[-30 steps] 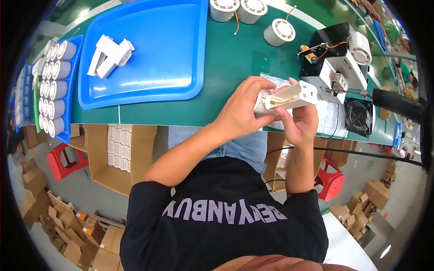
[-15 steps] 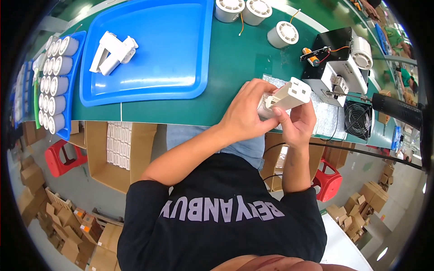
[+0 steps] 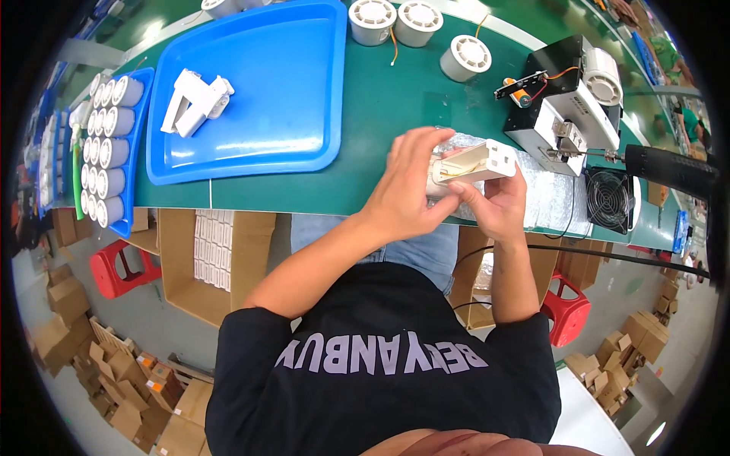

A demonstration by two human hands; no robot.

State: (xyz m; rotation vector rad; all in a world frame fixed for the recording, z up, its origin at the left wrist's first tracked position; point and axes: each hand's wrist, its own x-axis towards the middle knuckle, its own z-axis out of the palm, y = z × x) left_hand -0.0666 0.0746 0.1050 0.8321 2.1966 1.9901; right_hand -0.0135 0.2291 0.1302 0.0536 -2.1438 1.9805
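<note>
While left hand (image 3: pixel 407 190) and right hand (image 3: pixel 496 204) pinch the white housing (image 3: pixel 475 163) above the counter (image 3: pixel 380 99), its slot faces up, apparently for fitting.

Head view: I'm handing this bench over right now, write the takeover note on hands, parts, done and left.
Left hand: curled over the near end of the white plastic housing, gripping it.
Right hand: holds the same housing from below, above the bench edge and a stack of clear bags.
Blue tray: two white assembled pieces lie at its left side; the rest is bare.
Narrow blue tray at far left: rows of white cylinders.
Done: those two pieces, apparently.
Left: the housing in hand is not yet on the tray.
</note>
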